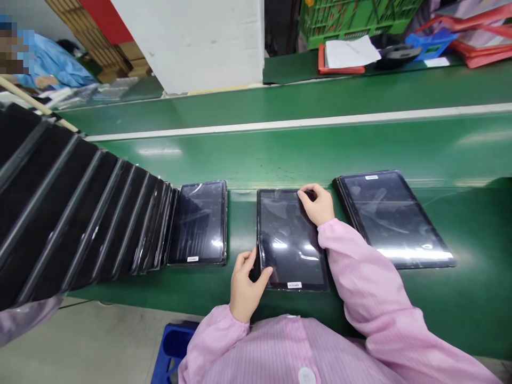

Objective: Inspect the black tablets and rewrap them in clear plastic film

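From where I stand, a flat black tablet with a glossy screen and a small white label (286, 229) lies on the long green counter (242, 218), between the two grips. The left grip (245, 288) is closed about its near left edge, thumb on the screen, fingers along the side. The right grip (319, 207) has thumb and forefinger together at the far right corner; whether they pinch anything, I cannot tell. I'd judge this piece to be mid-handling: laid flat and steadied, not yet let go. Left of the left grip sit a dark glossy tablet pile (200, 221) and a long row of overlapping black slabs (108, 213); right of the right grip, a slanted black tablet stack (390, 213). Which of these are finished or waiting, nothing shows.
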Action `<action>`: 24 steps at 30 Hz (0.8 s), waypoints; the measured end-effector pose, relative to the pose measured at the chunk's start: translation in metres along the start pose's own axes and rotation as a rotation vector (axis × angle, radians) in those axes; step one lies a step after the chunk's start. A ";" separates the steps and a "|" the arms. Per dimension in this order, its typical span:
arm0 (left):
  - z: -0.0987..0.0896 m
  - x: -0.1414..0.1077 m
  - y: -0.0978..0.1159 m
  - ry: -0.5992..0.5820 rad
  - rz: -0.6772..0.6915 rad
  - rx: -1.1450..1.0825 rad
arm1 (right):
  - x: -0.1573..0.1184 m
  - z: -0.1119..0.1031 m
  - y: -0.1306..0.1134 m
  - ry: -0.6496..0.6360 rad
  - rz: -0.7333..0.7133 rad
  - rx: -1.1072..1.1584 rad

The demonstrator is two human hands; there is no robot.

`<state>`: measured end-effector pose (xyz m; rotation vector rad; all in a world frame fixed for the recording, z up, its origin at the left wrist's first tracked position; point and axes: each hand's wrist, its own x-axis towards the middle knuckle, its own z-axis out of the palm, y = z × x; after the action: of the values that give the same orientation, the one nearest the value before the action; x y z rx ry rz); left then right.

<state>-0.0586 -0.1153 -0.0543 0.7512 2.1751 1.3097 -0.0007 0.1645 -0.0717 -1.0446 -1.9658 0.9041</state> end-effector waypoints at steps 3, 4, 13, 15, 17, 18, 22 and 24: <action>-0.003 -0.002 0.012 0.012 -0.007 0.033 | 0.001 0.001 -0.001 0.036 0.004 0.073; -0.003 -0.004 0.016 0.017 -0.009 0.037 | 0.001 0.002 -0.002 0.045 0.008 0.101; 0.001 0.002 0.015 -0.170 -0.193 -0.722 | 0.009 -0.026 -0.013 0.140 0.073 0.327; -0.002 0.012 0.017 -0.167 -0.206 -0.850 | 0.014 -0.040 -0.023 0.127 0.098 0.402; -0.004 0.024 0.022 -0.178 -0.184 -0.936 | 0.018 -0.052 -0.035 0.104 0.142 0.483; -0.005 0.030 0.024 -0.214 -0.179 -0.965 | 0.019 -0.056 -0.041 0.112 0.155 0.511; -0.004 0.047 0.026 -0.475 -0.228 -0.880 | 0.018 -0.059 -0.054 0.319 0.081 0.500; -0.002 0.051 0.024 -0.529 -0.242 -0.716 | 0.016 -0.059 -0.055 0.353 0.058 0.470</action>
<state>-0.0926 -0.0727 -0.0387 0.4487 1.2127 1.4211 0.0222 0.1693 0.0073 -0.9114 -1.3529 1.0649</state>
